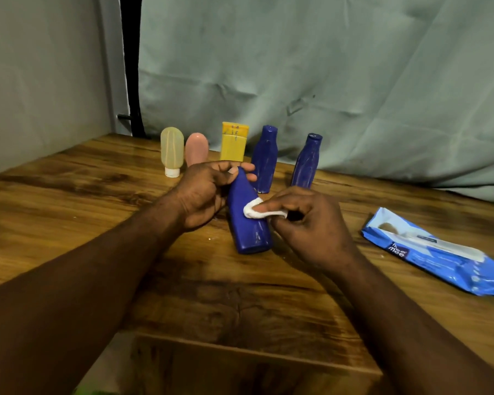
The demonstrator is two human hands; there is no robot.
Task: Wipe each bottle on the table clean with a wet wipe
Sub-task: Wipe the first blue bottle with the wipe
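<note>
Dark blue plastic forms the held bottle, smooth, with sloping shoulders. It is tilted with its cap end pointing away and its base low at the wood-grain worktop; whether it touches is unclear. The left hand curls its fingers round the narrow neck, apparently to steady it. The right hand pinches a crumpled white wet wipe against the bottle's side. Behind the hands, five containers stand upright in a row, probably waiting their turn: a translucent pale yellow squeeze bottle on its white cap, a rounded pink bottle, a flat yellow tube, a left blue bottle and a right blue bottle. A soft, glossy blue wipes pack lies to the right, within easy reach.
</note>
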